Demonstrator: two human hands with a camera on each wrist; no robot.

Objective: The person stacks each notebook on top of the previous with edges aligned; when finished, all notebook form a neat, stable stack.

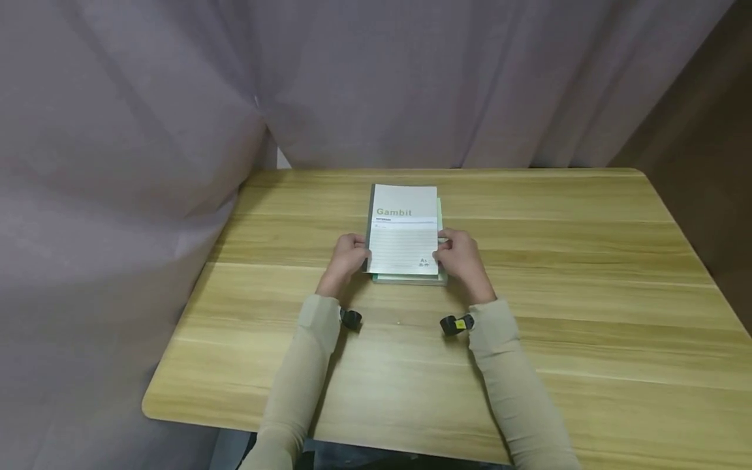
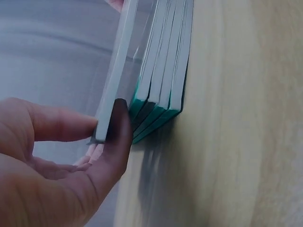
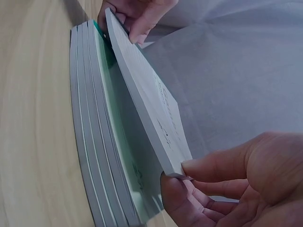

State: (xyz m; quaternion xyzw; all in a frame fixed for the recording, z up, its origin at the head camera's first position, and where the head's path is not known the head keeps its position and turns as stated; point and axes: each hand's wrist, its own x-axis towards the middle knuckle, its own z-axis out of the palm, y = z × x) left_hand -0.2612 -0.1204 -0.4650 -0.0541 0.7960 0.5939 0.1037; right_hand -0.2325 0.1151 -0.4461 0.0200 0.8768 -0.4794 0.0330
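A white-covered notebook (image 1: pixel 404 228) with a dark spine and the word "Gambit" is held by both hands. My left hand (image 1: pixel 349 254) pinches its spine side near the front corner, and my right hand (image 1: pixel 461 254) pinches the opposite side. Under it sits a stack of notebooks (image 3: pixel 94 118), several thick, with green covers and spines. In both wrist views the held notebook is tilted and a gap shows between it and the stack. Most of the stack's top is hidden from the head view.
The wooden table (image 1: pixel 587 274) extends around the stack on all sides. Grey curtain (image 1: pixel 382 78) hangs behind the table and along its left side. Small black devices are on both wrists, the right one (image 1: pixel 455 325) with a yellow mark.
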